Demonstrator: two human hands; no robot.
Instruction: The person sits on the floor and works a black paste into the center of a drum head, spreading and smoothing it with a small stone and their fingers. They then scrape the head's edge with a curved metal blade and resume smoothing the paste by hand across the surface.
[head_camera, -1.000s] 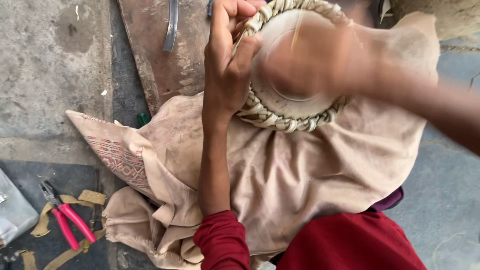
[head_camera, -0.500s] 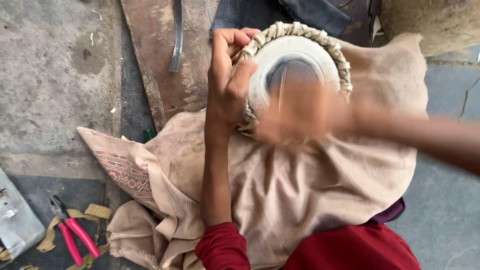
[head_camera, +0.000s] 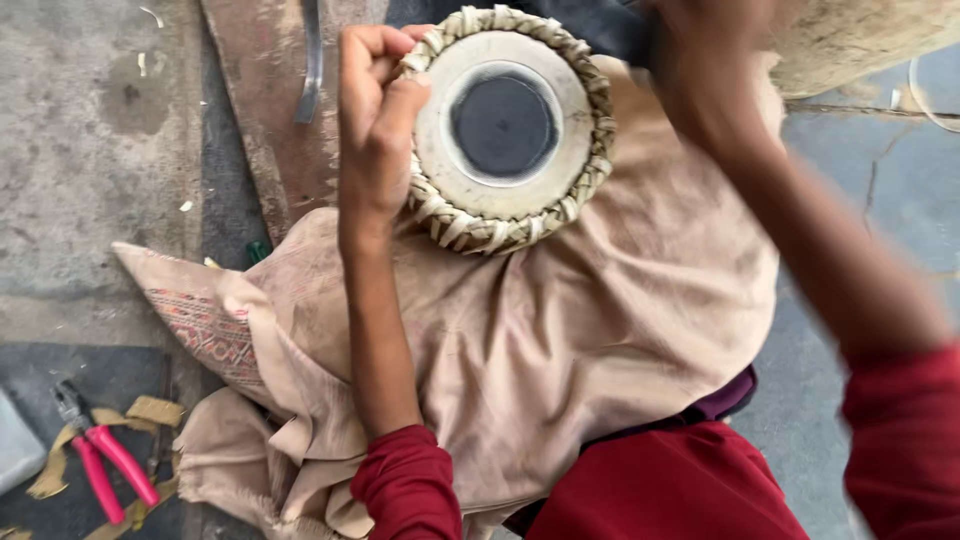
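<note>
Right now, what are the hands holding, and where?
Left hand grips the drum at its braided rim, left side. Right hand is raised and blurred; cannot tell.

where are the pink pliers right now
In the head view, the pink-handled pliers lie at lower left on the floor, among tan strap scraps, just left of the beige cloth.

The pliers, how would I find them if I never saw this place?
Start at the big beige cloth under the drum. Go to its lower left corner, onto the dark floor. The pliers lie there on tan strips; only they have bright pink handles.
</note>
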